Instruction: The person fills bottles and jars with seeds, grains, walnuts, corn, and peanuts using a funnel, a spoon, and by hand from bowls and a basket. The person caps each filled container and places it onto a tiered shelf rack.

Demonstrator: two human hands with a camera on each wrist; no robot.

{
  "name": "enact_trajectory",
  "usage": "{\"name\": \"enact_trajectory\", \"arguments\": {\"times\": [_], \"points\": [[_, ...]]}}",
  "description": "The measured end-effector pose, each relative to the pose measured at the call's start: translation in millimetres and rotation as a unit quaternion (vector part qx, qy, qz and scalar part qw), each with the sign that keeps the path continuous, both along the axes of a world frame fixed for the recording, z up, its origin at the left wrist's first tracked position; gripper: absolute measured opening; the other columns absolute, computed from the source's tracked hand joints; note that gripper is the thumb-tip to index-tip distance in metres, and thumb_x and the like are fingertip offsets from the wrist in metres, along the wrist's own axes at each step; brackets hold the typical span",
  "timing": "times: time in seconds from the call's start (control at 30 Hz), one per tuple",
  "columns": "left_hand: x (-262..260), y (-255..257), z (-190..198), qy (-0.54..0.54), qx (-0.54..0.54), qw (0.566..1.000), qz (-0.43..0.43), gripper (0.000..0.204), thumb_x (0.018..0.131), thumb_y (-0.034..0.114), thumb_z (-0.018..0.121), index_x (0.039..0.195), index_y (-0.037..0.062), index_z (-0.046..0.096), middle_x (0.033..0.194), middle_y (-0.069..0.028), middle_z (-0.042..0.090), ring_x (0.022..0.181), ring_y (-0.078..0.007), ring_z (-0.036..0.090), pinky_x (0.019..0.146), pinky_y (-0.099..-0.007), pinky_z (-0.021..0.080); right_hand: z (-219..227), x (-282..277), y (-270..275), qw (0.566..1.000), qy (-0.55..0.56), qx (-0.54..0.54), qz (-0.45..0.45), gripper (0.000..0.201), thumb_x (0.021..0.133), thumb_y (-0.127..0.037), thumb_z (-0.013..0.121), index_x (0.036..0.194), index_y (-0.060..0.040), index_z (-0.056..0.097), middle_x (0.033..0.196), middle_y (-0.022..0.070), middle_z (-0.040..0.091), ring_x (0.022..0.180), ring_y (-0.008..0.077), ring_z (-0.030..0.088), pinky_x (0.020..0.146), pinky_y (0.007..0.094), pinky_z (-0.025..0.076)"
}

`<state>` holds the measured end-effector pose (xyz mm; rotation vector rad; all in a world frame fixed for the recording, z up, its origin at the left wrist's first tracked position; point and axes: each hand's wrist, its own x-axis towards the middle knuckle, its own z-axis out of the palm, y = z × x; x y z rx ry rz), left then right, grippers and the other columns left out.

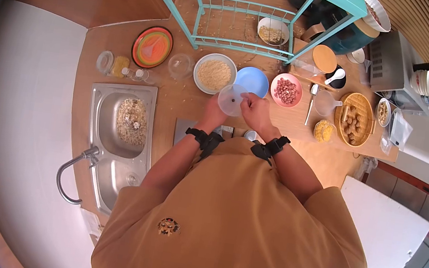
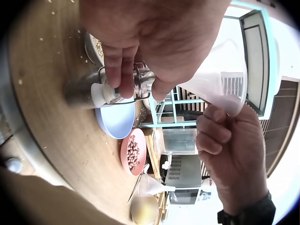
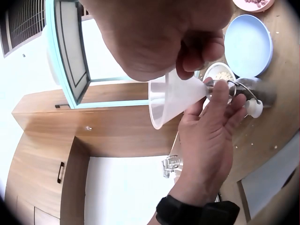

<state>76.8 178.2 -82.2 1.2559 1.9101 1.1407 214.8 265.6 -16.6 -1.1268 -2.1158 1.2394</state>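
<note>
A translucent funnel [image 1: 229, 102] stands over a clear swing-top bottle [image 2: 78, 93], its narrow end at the bottle's mouth. My left hand [image 1: 214, 113] grips the bottle's neck, with fingers and thumb around it in the left wrist view. The white stopper [image 3: 254, 108] hangs on its wire beside the neck. My right hand [image 1: 257, 112] pinches the funnel's wide rim between thumb and curled fingers. Just beyond the hands are a blue plate [image 1: 252, 81] and a bowl of pale grains [image 1: 214, 75]; a pink bowl of reddish nuts [image 1: 286, 90] sits to the right.
A sink [image 1: 116, 147] holding flaky material lies left. A teal rack [image 1: 240, 45] stands behind the bowls. Rightward are a second funnel [image 1: 326, 103], a yellow-filled container [image 1: 323, 130], a spoon [image 1: 310, 105] and a wicker basket [image 1: 355, 120]. A colourful plate [image 1: 152, 47] lies back left.
</note>
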Motion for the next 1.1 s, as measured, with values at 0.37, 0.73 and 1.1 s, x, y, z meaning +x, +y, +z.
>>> {"name": "enact_trajectory", "arguments": {"times": [0.37, 0.73, 1.1], "points": [[1, 2, 25, -0.068, 0.028, 0.997, 0.007, 0.026, 0.077, 0.005, 0.067, 0.103, 0.0037, 0.066, 0.097, -0.0155, 0.067, 0.086, -0.0272, 0.065, 0.074, -0.0338, 0.051, -8, 4, -1, 0.998, 0.032, -0.007, -0.049, 0.022, 0.084, -0.01, 0.056, 0.096, 0.0028, 0.069, 0.062, 0.019, 0.063, 0.048, 0.0184, 0.059, 0.049, 0.032, 0.047], [0, 5, -8, -0.174, 0.048, 0.983, -0.024, 0.038, 0.075, -0.001, 0.071, 0.113, 0.0027, 0.065, 0.097, -0.0086, 0.062, 0.073, -0.0135, 0.062, 0.064, -0.0252, 0.05, -35, 21, -9, 0.976, 0.125, -0.142, -0.103, 0.02, 0.089, -0.01, 0.055, 0.099, 0.0025, 0.068, 0.062, 0.0007, 0.058, 0.054, 0.0053, 0.05, 0.05, 0.0255, 0.043], [0, -9, 59, 0.077, 0.014, 0.997, -0.007, 0.065, 0.069, 0.013, 0.082, 0.126, 0.0002, 0.054, 0.119, -0.0127, 0.052, 0.085, -0.0161, 0.056, 0.07, -0.0274, 0.049, -12, 83, 31, 0.712, 0.404, -0.542, -0.189, 0.009, 0.092, -0.016, 0.048, 0.087, -0.0094, 0.052, 0.061, -0.0009, 0.044, 0.047, 0.0074, 0.036, 0.041, 0.0213, 0.026]]}}
